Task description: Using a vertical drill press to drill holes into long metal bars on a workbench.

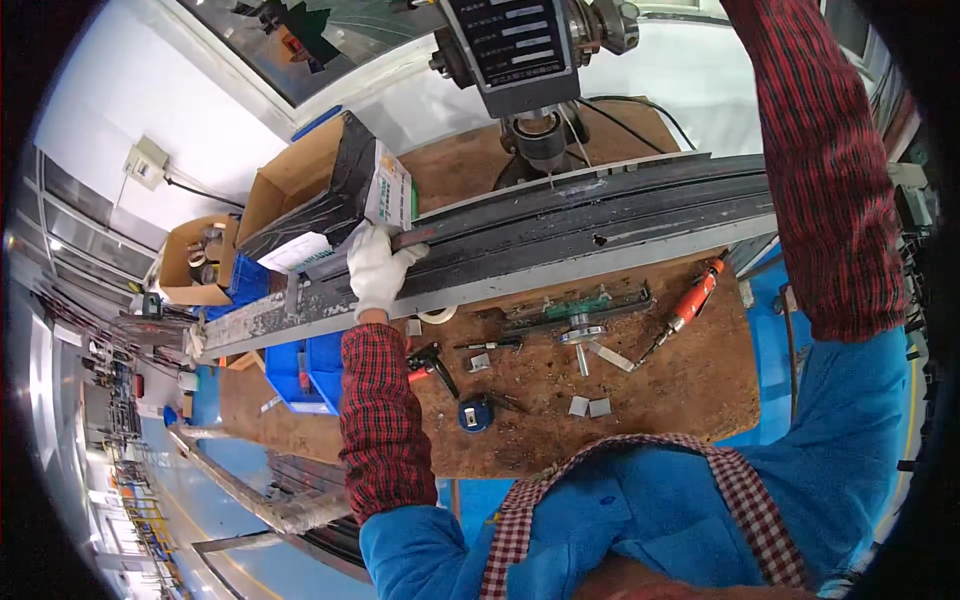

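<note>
My left hand (378, 272), in a white glove, is closed on the end of a long dark metal profile (500, 216). The profile lies along a long grey rail with a pale front edge (590, 255). Above it stands a drill press (538, 140), its thin bit pointing down close to the profile's upper face. I cannot make out whether the bit touches the metal. My right arm (825, 170), in a red-and-black checked sleeve, reaches up past the top edge at the right, so the hand is out of sight.
On the brown workbench (660, 390) lie a red air tool (697, 296), a clamp with a round knob (580, 328), a blue tape measure (475, 414) and small metal plates (590, 406). Cardboard boxes (290, 190) stand behind the rail; a blue bin (305, 375) sits at front left.
</note>
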Available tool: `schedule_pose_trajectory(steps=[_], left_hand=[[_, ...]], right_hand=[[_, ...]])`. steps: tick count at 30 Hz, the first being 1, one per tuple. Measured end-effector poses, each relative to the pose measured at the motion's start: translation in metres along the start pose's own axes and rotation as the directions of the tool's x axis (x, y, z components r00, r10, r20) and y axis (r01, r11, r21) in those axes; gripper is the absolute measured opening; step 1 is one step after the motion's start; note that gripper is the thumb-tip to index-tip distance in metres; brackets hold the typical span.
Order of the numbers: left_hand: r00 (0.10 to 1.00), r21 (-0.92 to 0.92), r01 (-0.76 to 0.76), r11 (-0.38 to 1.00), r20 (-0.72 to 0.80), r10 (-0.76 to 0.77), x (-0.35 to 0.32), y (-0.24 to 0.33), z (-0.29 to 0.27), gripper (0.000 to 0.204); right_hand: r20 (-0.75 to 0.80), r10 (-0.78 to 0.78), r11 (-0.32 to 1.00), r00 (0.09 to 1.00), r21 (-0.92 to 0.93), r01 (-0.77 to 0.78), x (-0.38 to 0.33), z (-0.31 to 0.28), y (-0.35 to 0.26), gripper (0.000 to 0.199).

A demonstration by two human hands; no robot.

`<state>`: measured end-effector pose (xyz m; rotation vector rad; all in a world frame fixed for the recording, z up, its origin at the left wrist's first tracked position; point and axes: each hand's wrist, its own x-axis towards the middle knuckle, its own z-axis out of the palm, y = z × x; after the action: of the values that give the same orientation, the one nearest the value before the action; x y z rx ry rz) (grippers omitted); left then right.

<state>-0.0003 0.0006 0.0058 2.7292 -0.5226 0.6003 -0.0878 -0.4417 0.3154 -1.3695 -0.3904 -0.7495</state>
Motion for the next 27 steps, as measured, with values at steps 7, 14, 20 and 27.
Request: schedule_pose_trajectory(steps=[7,14,20,27], left_hand=[[1.000,0.048,0.022,0.999,-0.012,-0.021,-0.006,-0.004,-0.005,0.045],[0.997,0.130,0.075,0.989,0.001,-0.076,-0.029,-0.029,-0.012,0.052],[1.000,0.093,0.010,0.996,0.003,-0.010,0.003,0.008,-0.002,0.048],[1.000,0.127,-0.019,0.992,-0.017,0.021,-0.009,-0.005,-0.005,0.047]], right_hand=[[0.063,-0.169,0.949,0.984,0.281,0.144,-0.002,-0.012,-0.003,0.043],[-0.068,-0.048,0.832,0.997,0.550,0.077,-0.062,-0.050,0.069,0.043],[0.464,-0.420,0.865,0.780,0.465,0.189,-0.075,-0.085,0.030,0.039],[0.303,-0.465,0.855,0.832,0.395,0.335,-0.123,-0.070,0.060,0.041]])
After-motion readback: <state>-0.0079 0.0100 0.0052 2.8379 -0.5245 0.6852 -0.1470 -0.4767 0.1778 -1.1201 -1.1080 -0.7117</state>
